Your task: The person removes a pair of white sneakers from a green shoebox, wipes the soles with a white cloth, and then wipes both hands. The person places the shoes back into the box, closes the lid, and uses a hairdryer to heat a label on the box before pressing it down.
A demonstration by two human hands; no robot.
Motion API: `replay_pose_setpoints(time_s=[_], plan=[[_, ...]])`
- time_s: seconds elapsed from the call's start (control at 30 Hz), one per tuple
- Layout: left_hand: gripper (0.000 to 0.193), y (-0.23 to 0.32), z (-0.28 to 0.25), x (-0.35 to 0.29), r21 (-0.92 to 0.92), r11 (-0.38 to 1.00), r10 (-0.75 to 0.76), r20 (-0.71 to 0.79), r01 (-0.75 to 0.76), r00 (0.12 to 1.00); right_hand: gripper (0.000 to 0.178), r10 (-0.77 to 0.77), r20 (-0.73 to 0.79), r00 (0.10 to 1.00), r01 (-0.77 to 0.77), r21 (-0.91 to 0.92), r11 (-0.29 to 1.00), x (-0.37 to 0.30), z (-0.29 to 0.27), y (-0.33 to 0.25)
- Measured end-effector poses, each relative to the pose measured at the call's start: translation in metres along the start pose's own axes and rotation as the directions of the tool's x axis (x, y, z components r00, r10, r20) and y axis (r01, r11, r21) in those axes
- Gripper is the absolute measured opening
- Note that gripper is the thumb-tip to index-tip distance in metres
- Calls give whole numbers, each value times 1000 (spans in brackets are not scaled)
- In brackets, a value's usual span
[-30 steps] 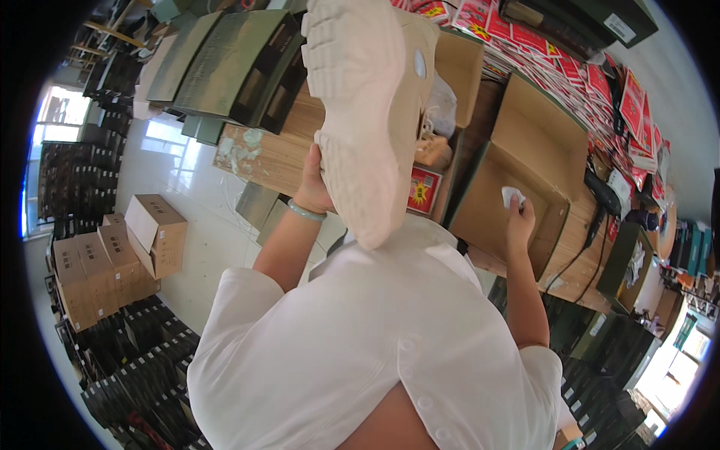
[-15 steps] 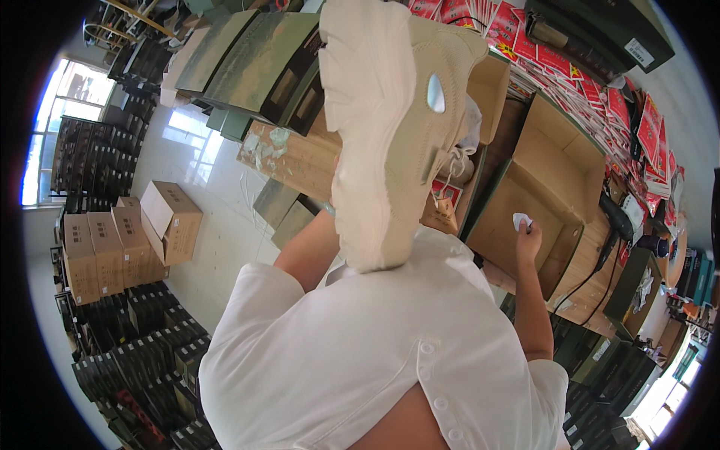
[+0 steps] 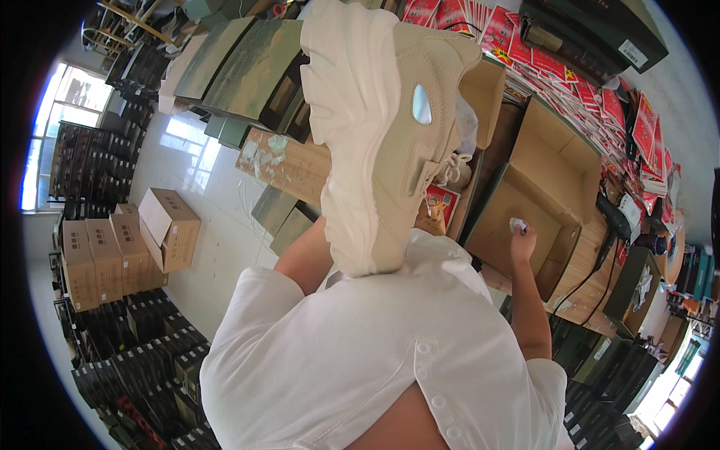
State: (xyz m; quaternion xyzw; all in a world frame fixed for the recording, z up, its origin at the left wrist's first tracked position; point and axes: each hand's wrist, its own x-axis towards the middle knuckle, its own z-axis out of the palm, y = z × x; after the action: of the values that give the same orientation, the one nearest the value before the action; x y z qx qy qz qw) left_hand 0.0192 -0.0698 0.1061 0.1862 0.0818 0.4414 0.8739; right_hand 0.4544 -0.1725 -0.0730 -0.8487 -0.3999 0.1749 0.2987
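Observation:
A beige chunky-soled sneaker (image 3: 401, 142) is raised close in front of me, its thick wavy pale sole to the left and its mesh upper to the right. My left forearm (image 3: 307, 259) runs up behind the sneaker. The left hand's fingers are hidden there, but the raised shoe is evidently in that hand. Over to the right, my right hand (image 3: 524, 246) is closed around a small crumpled white wad (image 3: 517, 224), cloth or paper. Just beyond that hand lies an open shoebox (image 3: 525, 202) with a brown inside. Another laced shoe (image 3: 456, 172) partly shows behind the sneaker.
Closed green shoeboxes (image 3: 247, 71) stand at the far left of the wooden bench (image 3: 281, 161). Red printed cards (image 3: 577, 90) are heaped along the back. A black hair dryer (image 3: 615, 217) with a cord lies at right. Brown cartons (image 3: 171, 229) sit on the floor at left.
The sneaker has shifted slightly left and turned a little, showing its upper more. My right hand still grips the white wad, in nearly the same spot.

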Motion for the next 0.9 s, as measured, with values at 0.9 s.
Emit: replay_pose_setpoints(time_s=[0.9], plan=[[82,15,1,14,135,986,-87,-84,98,993,61,-533,595,601,-71,705,706,-86,-51,-283]])
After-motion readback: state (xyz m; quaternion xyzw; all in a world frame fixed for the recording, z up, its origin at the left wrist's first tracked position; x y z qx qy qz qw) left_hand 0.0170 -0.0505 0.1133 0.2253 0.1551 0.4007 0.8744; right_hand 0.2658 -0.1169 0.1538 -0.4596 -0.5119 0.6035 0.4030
